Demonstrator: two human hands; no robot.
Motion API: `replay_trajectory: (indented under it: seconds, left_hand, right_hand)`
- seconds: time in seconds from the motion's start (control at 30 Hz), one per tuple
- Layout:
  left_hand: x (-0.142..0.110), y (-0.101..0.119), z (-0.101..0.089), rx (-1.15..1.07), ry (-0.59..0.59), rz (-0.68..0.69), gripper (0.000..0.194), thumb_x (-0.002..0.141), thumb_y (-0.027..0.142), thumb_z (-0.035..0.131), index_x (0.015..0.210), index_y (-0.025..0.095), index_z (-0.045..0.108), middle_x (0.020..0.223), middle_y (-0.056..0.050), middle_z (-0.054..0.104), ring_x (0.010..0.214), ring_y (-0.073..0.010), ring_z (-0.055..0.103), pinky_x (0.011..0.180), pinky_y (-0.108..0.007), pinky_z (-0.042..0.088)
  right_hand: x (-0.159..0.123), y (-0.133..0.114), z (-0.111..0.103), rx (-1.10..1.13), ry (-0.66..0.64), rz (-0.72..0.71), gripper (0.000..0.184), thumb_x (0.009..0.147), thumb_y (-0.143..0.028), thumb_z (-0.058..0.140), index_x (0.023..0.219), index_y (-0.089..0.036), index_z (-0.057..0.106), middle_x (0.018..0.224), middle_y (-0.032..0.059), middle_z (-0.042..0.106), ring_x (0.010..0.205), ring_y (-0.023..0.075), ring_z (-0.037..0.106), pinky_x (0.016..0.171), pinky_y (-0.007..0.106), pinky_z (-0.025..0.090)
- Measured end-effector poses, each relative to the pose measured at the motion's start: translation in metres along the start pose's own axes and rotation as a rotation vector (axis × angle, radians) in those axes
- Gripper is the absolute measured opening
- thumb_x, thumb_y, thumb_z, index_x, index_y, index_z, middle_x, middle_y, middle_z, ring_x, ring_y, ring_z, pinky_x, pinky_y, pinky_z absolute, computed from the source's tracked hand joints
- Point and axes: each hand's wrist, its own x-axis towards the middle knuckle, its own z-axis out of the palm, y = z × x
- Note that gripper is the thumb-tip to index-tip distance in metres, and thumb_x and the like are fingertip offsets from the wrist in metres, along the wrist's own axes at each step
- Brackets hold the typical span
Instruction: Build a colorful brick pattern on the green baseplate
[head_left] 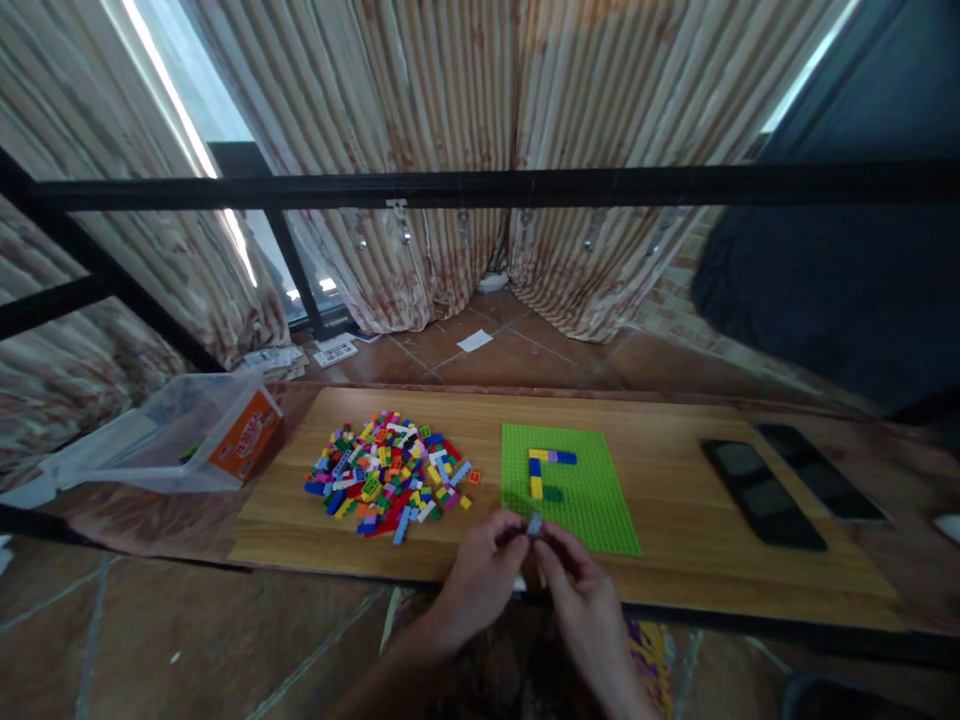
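Between the fingertips of my left hand (487, 560) and my right hand (581, 580) is a small grey-blue toy brick (534, 524). Both hands are closed in a pinch on it, at the near edge of a green studded baseplate (600, 500). On the baseplate stands an angular row of bricks: a yellow brick (538, 454), a purple one, a blue brick (566, 458), another blue and yellow going down, and a dark green brick (553, 494) at the bottom. A heap of mixed toy bricks (386, 470) lies to the left of my hands.
A clear plastic box (180, 430) with an orange label lies at the table's left end. Two dark phones (761, 490) lie on the right of the wooden table (660, 430). A black metal bar (465, 188) runs across beyond it, before striped curtains (442, 90).
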Motion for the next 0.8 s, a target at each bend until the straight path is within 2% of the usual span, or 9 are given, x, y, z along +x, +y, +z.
replay_trajectory:
  seconds: [0.1, 0.2, 0.3, 0.4, 0.47, 0.57, 0.8]
  left_hand:
    - [0.003, 0.001, 0.024, -0.106, -0.025, -0.011, 0.023, 0.087, 0.02, 0.048, 0.102, 0.016, 0.065, 0.098, -0.006, 0.071, 0.089, -0.0175, 0.065, 0.081, -0.028, 0.051]
    - [0.009, 0.003, 0.034, -0.064, -0.047, 0.026, 0.025, 0.087, 0.02, 0.048, 0.105, 0.017, 0.066, 0.102, -0.006, 0.071, 0.093, -0.0182, 0.065, 0.086, -0.03, 0.051]
    - [0.015, 0.001, 0.035, 0.1, -0.025, 0.048, 0.028, 0.088, 0.021, 0.048, 0.11, 0.018, 0.065, 0.102, -0.007, 0.071, 0.091, -0.0188, 0.065, 0.086, -0.032, 0.051]
    - [0.024, -0.003, 0.028, 0.368, 0.105, 0.107, 0.031, 0.087, 0.018, 0.049, 0.114, 0.017, 0.062, 0.105, -0.009, 0.068, 0.095, -0.0212, 0.062, 0.089, -0.037, 0.049]
    - [0.032, -0.006, 0.022, 0.527, 0.15, 0.194, 0.032, 0.084, 0.014, 0.05, 0.114, 0.017, 0.061, 0.109, -0.009, 0.065, 0.102, -0.0231, 0.059, 0.094, -0.04, 0.047]
    - [0.045, -0.007, 0.017, 0.676, 0.135, 0.313, 0.033, 0.084, 0.013, 0.051, 0.116, 0.019, 0.06, 0.112, -0.008, 0.062, 0.107, -0.024, 0.054, 0.097, -0.042, 0.044]
    - [0.065, -0.006, 0.026, 0.781, 0.036, 0.433, 0.032, 0.088, 0.015, 0.05, 0.118, 0.019, 0.06, 0.115, -0.007, 0.061, 0.107, -0.0234, 0.051, 0.096, -0.041, 0.044]
  right_hand:
    - [0.003, 0.006, -0.003, 0.153, 0.066, 0.098, 0.04, 0.081, -0.047, 0.062, 0.107, -0.017, 0.069, 0.105, 0.013, 0.073, 0.095, 0.0254, 0.069, 0.086, 0.04, 0.055]
    - [0.011, 0.012, -0.016, 0.157, 0.103, 0.122, 0.037, 0.08, -0.047, 0.063, 0.102, -0.018, 0.07, 0.102, 0.0111, 0.074, 0.092, 0.0243, 0.069, 0.084, 0.039, 0.055]
    - [0.029, 0.017, -0.039, -0.085, 0.136, 0.023, 0.033, 0.083, -0.045, 0.06, 0.101, -0.02, 0.071, 0.103, 0.0099, 0.073, 0.094, 0.0238, 0.068, 0.085, 0.039, 0.053]
    - [0.055, 0.023, -0.061, -0.453, 0.137, -0.18, 0.029, 0.087, -0.04, 0.053, 0.1, -0.02, 0.071, 0.101, 0.0105, 0.071, 0.093, 0.0247, 0.065, 0.085, 0.042, 0.051]
    - [0.071, 0.025, -0.069, -0.634, 0.074, -0.292, 0.027, 0.089, -0.034, 0.049, 0.1, -0.021, 0.07, 0.098, 0.0097, 0.069, 0.092, 0.0238, 0.063, 0.085, 0.041, 0.05]
    - [0.088, 0.026, -0.072, -0.783, -0.085, -0.401, 0.024, 0.09, -0.026, 0.048, 0.099, -0.021, 0.07, 0.093, 0.0077, 0.067, 0.089, 0.0216, 0.061, 0.082, 0.037, 0.05]
    - [0.097, 0.025, -0.071, -0.877, -0.222, -0.472, 0.024, 0.09, -0.02, 0.047, 0.095, -0.022, 0.07, 0.094, 0.007, 0.065, 0.088, 0.0209, 0.058, 0.081, 0.034, 0.049]
